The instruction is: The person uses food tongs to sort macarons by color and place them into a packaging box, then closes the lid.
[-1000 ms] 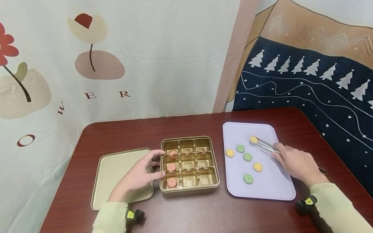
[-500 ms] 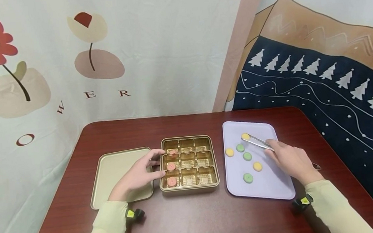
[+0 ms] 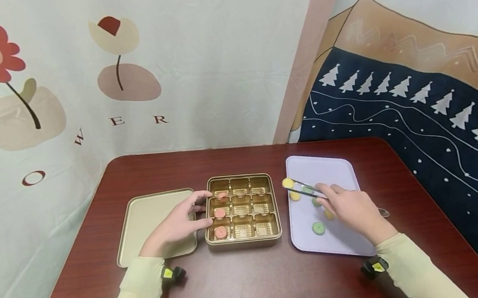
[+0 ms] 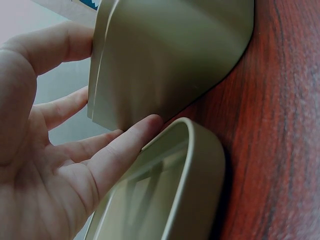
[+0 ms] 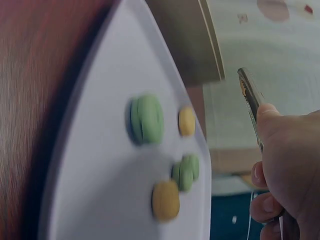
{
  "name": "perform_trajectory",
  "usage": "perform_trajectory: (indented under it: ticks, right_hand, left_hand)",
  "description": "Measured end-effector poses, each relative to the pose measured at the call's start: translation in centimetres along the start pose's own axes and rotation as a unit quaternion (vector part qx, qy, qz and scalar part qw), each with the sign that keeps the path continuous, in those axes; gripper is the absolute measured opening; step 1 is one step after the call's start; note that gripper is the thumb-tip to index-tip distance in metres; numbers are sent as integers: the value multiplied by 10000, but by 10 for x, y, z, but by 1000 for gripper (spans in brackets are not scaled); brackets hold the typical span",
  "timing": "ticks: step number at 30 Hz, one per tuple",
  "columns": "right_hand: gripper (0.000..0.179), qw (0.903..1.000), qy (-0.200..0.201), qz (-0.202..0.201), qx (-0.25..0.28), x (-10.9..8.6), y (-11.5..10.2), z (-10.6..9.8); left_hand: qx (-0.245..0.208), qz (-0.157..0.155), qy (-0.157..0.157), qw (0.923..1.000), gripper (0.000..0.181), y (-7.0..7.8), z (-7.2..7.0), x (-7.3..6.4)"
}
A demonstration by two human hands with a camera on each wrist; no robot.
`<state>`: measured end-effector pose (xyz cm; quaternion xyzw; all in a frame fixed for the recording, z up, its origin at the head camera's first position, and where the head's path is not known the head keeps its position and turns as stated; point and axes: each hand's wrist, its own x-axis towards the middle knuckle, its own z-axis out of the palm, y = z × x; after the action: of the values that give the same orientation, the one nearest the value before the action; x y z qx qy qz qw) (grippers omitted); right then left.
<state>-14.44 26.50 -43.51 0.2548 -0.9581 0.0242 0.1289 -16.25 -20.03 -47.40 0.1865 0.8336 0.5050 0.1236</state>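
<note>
My left hand (image 3: 181, 223) touches the left side of a gold tin (image 3: 245, 246), thumb and fingers spread along its rim and wall. The tin has a grid of compartments; pink macarons (image 3: 220, 232) sit in its left column. With my right hand (image 3: 355, 212) I grip metal tongs (image 3: 305, 193). Their tips pinch a yellow macaron (image 3: 288, 182) above the left edge of a lilac tray (image 3: 309, 248). In the right wrist view the tongs (image 5: 252, 95) rise above the tray, the macaron mostly hidden between their arms. Green macarons (image 3: 318, 228) and other yellow ones lie on the tray.
A flat gold lid (image 3: 152, 214) lies left of the tin, partly under my left hand. The lid's raised rim (image 4: 200, 175) stands close beside the tin. A printed cloth (image 3: 214, 74) hangs behind the wooden table (image 3: 252, 282).
My right hand has moved left with the tongs, carrying the yellow macaron from the tray's middle to above its left edge. My left hand has stayed at the tin.
</note>
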Motion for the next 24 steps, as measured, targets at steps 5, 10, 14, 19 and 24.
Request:
perform_trajectory:
  ticks: [5,10,14,19,24]
  right_hand:
    - [44,9960,614,-654,-41,5,-21,2]
    - [37,9897,892,-1117,-110,6,-43,5]
    - [44,9844,1026,-1417,-168,8,-62,8]
    - [37,9754,1231,-1819,-208,11,-81,7]
    - [38,9736,1208,-1934,57,14,-89,7]
  left_hand:
    - [-60,-3,7,10000,65,-1,0,0]
    - [-143,13,-1,9999,65,-2,0,0]
    - [-121,13,14,9999,66,-4,-1,0]
    - [-87,54,0,9999,65,-4,-1,0]
    - [-101,126,-35,9999,64,-5,-1,0]
